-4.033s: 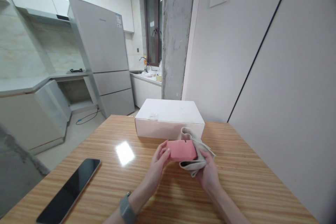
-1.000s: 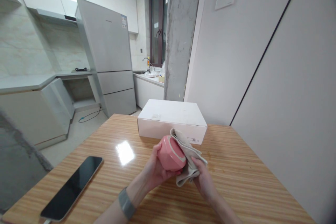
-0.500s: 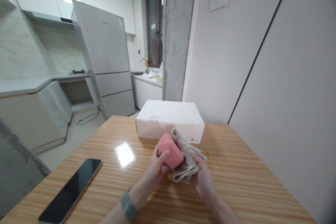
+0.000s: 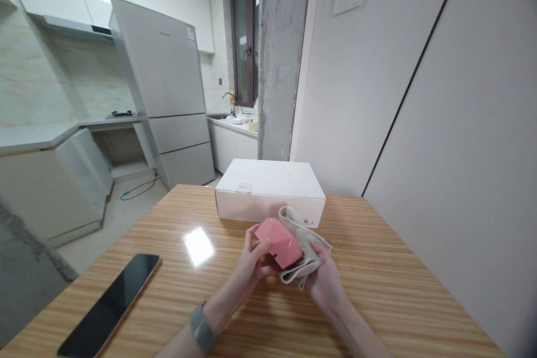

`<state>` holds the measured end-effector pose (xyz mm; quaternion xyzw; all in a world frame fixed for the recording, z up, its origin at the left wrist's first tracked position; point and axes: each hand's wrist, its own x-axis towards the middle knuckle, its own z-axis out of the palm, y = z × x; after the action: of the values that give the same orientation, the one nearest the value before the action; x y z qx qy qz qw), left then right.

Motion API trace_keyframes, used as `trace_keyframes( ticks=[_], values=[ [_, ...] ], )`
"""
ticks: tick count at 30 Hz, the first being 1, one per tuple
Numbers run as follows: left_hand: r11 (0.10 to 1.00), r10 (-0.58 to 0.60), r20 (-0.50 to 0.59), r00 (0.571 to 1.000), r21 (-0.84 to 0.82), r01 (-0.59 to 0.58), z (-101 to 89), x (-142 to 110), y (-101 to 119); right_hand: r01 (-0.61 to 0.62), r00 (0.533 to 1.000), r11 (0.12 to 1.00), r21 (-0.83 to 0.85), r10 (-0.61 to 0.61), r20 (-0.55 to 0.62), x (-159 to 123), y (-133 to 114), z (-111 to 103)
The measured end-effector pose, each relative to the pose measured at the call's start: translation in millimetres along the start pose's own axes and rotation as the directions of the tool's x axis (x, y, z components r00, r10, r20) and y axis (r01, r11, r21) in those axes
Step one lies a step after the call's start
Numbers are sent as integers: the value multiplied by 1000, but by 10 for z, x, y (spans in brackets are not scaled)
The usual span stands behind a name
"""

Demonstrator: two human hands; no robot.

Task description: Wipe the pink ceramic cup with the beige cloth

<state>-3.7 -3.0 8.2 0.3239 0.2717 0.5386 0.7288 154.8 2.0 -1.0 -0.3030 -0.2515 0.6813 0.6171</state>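
Note:
A glossy pink object with angled faces, perhaps a small bowl or box [image 4: 280,241], is tilted above the table in front of me. My left hand [image 4: 255,257] grips it by its left side, thumb on the near face and fingers behind. In my right hand [image 4: 323,271] is a folded grey-beige cloth [image 4: 304,240], bunched and pressed against the pink object's right side. The fingers of the right hand are partly hidden by the cloth. What lies inside or behind the pink object cannot be seen.
A white cardboard box [image 4: 271,179] stands just beyond my hands on the wood-grain table [image 4: 176,302]. At the left front lies a black phone [image 4: 113,305]. Past the table are a grey fridge [image 4: 163,67], a concrete pillar [image 4: 279,56] and a sink counter [image 4: 232,142].
The pink object has turned in my left hand and shifted slightly right and down. The cloth in my right hand stays against it, moved a little to the right.

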Motion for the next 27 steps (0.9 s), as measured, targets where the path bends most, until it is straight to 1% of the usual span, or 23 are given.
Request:
trace_keyframes(
  ticks=[3, 5, 6, 8, 11, 13, 16, 19, 23, 25, 27],
  values=[
    [997, -67, 53, 996, -30, 68, -31, 2, -37, -86, 995, 995, 52, 88, -48, 1, -28, 11],
    [997, -73, 55, 996, 3, 73, -31, 7, -41, -89, 995, 994, 56, 92, -47, -6, -44, 19],
    [998, -46, 35, 998, 40, 45, -24, 10, -33, -96, 994, 994, 57, 99, -44, -12, -52, 22],
    [988, 52, -40, 998, 146, -45, 4, 16, -5, -125, 991, 990, 61, 127, -36, -30, -65, 34],
    [944, 206, -146, 968, 292, -156, 51, 24, 27, -148, 989, 987, 68, 148, 9, -73, -77, 89],
    [922, 251, -166, 953, 341, -184, 69, 25, 24, -134, 990, 989, 67, 130, 60, -106, -74, 146],
    [917, 257, -159, 953, 350, -189, 61, 20, 0, -95, 992, 994, 59, 90, 84, -133, -53, 191],
    [921, 251, -131, 959, 338, -195, 8, 18, 0, -88, 996, 995, 54, 87, 23, -110, -30, 130],
    [911, 292, -104, 951, 334, -243, -75, 51, 21, -80, 996, 996, 46, 82, -32, -58, -22, 9],
    [919, 290, -113, 950, 311, -243, -102, 81, 3, -64, 998, 998, 29, 65, -18, -50, -25, -11],
    [941, 249, -107, 962, 260, -215, -114, 107, -36, -55, 998, 998, 11, 55, 10, -53, -31, -8]
  ],
)
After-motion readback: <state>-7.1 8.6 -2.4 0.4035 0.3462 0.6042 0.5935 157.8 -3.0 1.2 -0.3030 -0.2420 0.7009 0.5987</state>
